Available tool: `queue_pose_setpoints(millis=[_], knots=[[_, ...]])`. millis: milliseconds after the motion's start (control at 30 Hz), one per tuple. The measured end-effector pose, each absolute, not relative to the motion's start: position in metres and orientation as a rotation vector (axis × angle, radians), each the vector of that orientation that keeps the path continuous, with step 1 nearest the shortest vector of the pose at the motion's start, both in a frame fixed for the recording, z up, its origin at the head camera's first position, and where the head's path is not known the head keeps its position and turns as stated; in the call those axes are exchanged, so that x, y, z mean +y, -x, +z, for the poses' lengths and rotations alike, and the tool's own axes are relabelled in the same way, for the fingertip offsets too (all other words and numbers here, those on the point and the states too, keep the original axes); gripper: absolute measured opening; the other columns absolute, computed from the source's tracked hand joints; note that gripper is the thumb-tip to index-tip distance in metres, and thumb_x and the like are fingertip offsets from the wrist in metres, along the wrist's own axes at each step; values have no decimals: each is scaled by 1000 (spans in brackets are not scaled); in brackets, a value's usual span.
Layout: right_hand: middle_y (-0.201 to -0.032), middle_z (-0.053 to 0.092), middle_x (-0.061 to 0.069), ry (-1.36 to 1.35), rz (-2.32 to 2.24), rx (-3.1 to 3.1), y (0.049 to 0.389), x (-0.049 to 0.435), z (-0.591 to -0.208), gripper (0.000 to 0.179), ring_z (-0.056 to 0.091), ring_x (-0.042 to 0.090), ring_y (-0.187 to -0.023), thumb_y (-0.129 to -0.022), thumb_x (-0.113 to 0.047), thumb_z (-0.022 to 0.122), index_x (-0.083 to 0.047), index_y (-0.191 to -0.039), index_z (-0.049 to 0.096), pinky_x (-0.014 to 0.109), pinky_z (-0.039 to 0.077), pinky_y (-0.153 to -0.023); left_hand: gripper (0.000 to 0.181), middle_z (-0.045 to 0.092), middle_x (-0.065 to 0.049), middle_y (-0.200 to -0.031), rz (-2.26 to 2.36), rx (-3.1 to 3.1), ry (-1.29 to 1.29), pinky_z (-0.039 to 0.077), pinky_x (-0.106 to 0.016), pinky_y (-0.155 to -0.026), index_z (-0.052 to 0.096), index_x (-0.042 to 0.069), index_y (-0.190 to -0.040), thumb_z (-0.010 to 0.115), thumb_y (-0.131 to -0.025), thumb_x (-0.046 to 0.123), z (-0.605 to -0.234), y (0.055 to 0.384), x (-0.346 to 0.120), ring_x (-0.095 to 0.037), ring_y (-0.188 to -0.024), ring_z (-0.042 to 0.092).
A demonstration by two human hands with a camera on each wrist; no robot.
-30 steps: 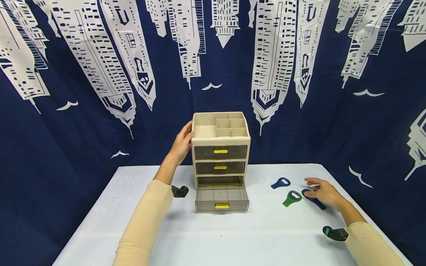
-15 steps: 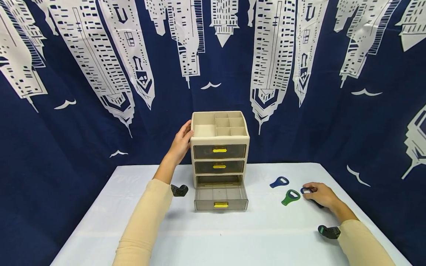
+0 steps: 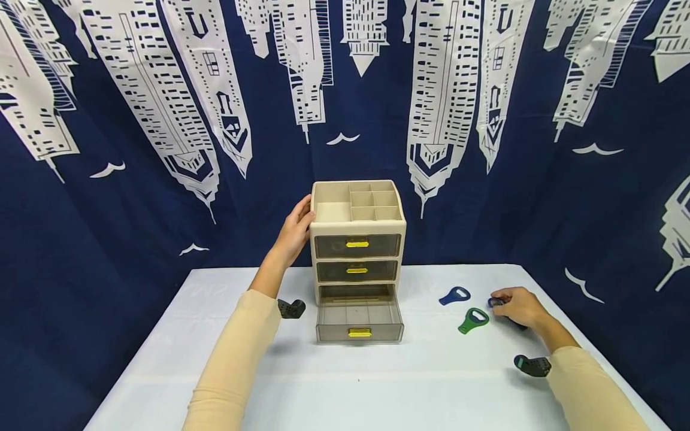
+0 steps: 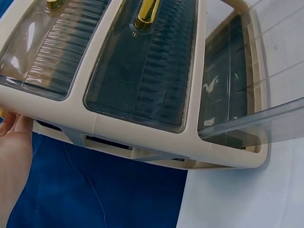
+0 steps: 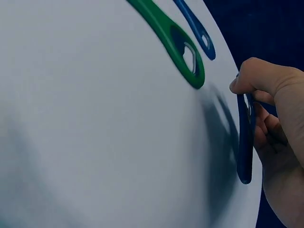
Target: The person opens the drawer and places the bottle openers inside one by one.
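My left hand [image 3: 295, 232] rests against the upper left side of a cream desktop drawer organizer [image 3: 357, 229], its fingers lying along that side. In the left wrist view, part of that hand [image 4: 16, 152] shows at the organizer's edge. The bottom drawer [image 3: 359, 332] is pulled out, with nothing visible inside it. At the right, my right hand [image 3: 521, 306] pinches a dark blue bottle opener [image 5: 245, 142] by its ring end between thumb and fingers. The opener's shadow falls on the table to its left in the right wrist view.
A green bottle opener [image 3: 474, 321] and another blue bottle opener [image 3: 455, 296] lie on the white table [image 3: 431, 383] between organizer and right hand. The organizer's two upper drawers [image 3: 357, 258] are closed. A navy cloth [image 3: 280, 179] with white buildings hangs behind.
My right hand has come down from hovering with spread fingers and now pinches the blue bottle opener, raising its ring end slightly. The left hand stays on the organizer.
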State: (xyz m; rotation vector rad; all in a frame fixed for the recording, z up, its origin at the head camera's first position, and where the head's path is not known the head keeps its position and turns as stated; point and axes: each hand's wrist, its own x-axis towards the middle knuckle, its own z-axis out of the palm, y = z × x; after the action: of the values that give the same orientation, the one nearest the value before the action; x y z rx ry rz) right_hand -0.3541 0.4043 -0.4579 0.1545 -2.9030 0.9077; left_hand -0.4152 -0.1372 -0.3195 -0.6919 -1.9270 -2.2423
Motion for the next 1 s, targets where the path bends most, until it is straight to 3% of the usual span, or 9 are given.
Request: queue_pose_setpoints(millis=[333,600,800,1000], knots=[[-115,69,26,-268,892,-2899,356,386,-430,50,62,38,-103,-78,-7,79,12,-123,68,47,50,-85,57,23,-13,-168,-2225,-1959,684,31,-52,-117,20,11,-166,41,-113,12,-321,415,-137,-29,-150,29],[-89,61,8,-483,836,-2841,364,347,-404,47,51,24,-83,-74,-2,80,7,-120,72,38,43,-70,57,23,-15,-168,-2221,-1939,707,31,-54,-116,18,8,-166,41,-113,12,-322,417,-138,-32,-150,29],[-100,64,15,-525,858,-2853,366,328,-395,46,53,27,-89,-79,-5,81,7,-122,72,37,47,-71,57,22,-14,-168,-2221,-1950,701,31,-54,-116,18,8,-166,40,-113,11,-322,416,-138,-30,-150,29],[-101,64,13,-569,849,-2824,366,318,-389,46,55,28,-90,-75,-2,79,6,-119,73,36,49,-71,57,23,-14,-168,-2218,-1945,709,31,-53,-116,19,9,-166,40,-114,12,-321,416,-137,-30,-150,30]])
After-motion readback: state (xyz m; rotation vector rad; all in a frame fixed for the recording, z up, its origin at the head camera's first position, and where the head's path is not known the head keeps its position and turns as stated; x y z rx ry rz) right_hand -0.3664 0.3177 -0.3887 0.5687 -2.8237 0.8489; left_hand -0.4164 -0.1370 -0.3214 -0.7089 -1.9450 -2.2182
